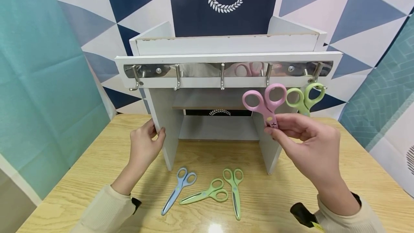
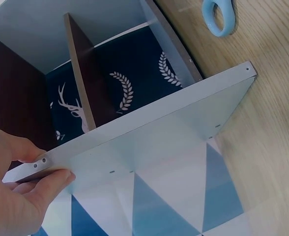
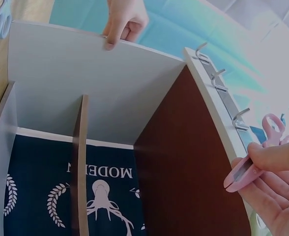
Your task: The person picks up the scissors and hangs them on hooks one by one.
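Note:
My right hand [image 1: 312, 146] pinches a pair of pink scissors [image 1: 267, 105] by the blade end, handles up, just below the hook rail [image 1: 197, 69]. In the right wrist view the pink scissors [image 3: 247, 172] lie between thumb and fingers. Beside them, green scissors [image 1: 304, 98] hang at the rail's rightmost hook. My left hand [image 1: 145, 143] grips the front edge of the left side panel of a white shelf unit [image 1: 163, 125]; in the left wrist view, thumb and fingers straddle that panel [image 2: 130, 128].
In front of the shelf unit, blue scissors [image 1: 179, 190] and two green pairs, one slanted [image 1: 207, 192] and one upright in view [image 1: 234, 191], lie on the wooden table [image 1: 106, 168]. Several metal hooks [image 1: 222, 76] project from the rail. A patterned cloth [image 1: 87, 13] hangs behind.

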Tool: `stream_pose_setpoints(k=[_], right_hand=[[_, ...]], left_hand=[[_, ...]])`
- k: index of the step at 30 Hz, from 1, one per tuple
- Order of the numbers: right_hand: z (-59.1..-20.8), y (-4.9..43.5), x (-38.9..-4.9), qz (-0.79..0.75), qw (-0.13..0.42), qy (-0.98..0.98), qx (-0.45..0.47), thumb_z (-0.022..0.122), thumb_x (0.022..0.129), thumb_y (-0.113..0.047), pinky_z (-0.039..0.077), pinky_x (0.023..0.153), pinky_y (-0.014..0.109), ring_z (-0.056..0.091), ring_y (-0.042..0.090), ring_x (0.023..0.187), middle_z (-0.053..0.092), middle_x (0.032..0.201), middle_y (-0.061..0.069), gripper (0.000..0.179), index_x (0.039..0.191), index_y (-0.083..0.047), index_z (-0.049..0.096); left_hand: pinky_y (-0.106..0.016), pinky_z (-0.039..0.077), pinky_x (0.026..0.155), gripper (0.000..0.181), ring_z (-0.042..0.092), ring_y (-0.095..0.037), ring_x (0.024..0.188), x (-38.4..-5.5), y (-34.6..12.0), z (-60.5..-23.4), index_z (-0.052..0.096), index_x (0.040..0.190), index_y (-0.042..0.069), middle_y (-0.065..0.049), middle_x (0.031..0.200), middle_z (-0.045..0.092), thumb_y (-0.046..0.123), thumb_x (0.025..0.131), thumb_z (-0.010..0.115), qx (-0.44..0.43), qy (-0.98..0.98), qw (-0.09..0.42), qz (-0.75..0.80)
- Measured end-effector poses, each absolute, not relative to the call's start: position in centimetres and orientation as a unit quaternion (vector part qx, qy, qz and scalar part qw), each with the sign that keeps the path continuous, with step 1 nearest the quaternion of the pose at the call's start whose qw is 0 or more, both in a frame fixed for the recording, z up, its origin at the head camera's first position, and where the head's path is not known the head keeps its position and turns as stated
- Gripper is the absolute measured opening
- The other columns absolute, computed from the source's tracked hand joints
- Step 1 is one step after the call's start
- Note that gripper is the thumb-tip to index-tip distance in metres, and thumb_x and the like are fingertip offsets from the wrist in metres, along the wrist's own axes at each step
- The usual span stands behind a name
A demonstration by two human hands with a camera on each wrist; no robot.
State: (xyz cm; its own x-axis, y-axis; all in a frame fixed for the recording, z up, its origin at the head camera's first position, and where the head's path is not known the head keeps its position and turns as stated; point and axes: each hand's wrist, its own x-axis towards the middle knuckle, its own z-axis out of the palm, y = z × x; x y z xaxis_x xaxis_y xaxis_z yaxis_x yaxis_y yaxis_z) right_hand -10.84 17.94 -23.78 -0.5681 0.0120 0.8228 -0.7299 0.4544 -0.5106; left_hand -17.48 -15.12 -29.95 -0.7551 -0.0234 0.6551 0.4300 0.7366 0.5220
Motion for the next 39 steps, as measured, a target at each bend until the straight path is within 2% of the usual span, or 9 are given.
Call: stream_pose_setpoints(k=[8, 15, 22, 32, 39], right_hand=[[-23.9, 17.9, -11.4, 0.477, 0.377, -0.759, 0.232, 0.074, 0.062, 0.022, 0.058, 0.065, 0.015, 0.070, -0.005, 0.074, 0.069, 0.085, -0.030, 0.030, 0.089, 0.008, 0.071], [-24.3, 17.8, -12.1, 0.511, 0.374, -0.736, 0.241, 0.074, 0.064, 0.021, 0.057, 0.064, 0.012, 0.071, -0.002, 0.073, 0.074, 0.083, -0.016, 0.027, 0.089, 0.010, 0.070], [-24.4, 18.0, -12.4, 0.499, 0.372, -0.750, 0.225, 0.076, 0.066, 0.017, 0.057, 0.062, 0.012, 0.070, -0.004, 0.070, 0.073, 0.081, -0.021, 0.026, 0.089, 0.007, 0.071], [-24.5, 17.9, -12.5, 0.510, 0.359, -0.756, 0.199, 0.076, 0.066, 0.016, 0.057, 0.060, 0.012, 0.070, -0.002, 0.066, 0.074, 0.078, -0.017, 0.025, 0.088, 0.006, 0.071], [-24.5, 17.9, -12.6, 0.507, 0.350, -0.767, 0.181, 0.077, 0.068, 0.013, 0.056, 0.061, 0.011, 0.069, -0.004, 0.065, 0.072, 0.078, -0.022, 0.024, 0.090, 0.004, 0.072]], left_hand=[[-0.047, 0.061, 0.072, 0.021, 0.073, -0.036, 0.083, -17.5, -15.2, -30.1, 0.067, 0.100, -0.008, -0.025, 0.093, 0.073, 0.000, 0.081, 0.064, -0.116, -0.872, 0.334, -0.339], [-0.047, 0.061, 0.072, 0.022, 0.073, -0.036, 0.085, -17.6, -15.2, -30.0, 0.067, 0.102, -0.009, -0.026, 0.094, 0.073, 0.000, 0.081, 0.063, -0.116, -0.871, 0.333, -0.342], [-0.046, 0.061, 0.073, 0.023, 0.072, -0.036, 0.086, -17.6, -15.2, -30.1, 0.067, 0.102, -0.009, -0.026, 0.096, 0.072, -0.001, 0.081, 0.063, -0.119, -0.870, 0.332, -0.345], [-0.046, 0.060, 0.073, 0.023, 0.072, -0.036, 0.086, -17.6, -15.2, -30.1, 0.066, 0.103, -0.009, -0.026, 0.096, 0.072, -0.002, 0.082, 0.062, -0.123, -0.869, 0.332, -0.346], [-0.046, 0.061, 0.073, 0.022, 0.073, -0.036, 0.086, -17.6, -15.2, -30.1, 0.067, 0.102, -0.008, -0.025, 0.095, 0.073, -0.001, 0.081, 0.063, -0.117, -0.871, 0.331, -0.344]])
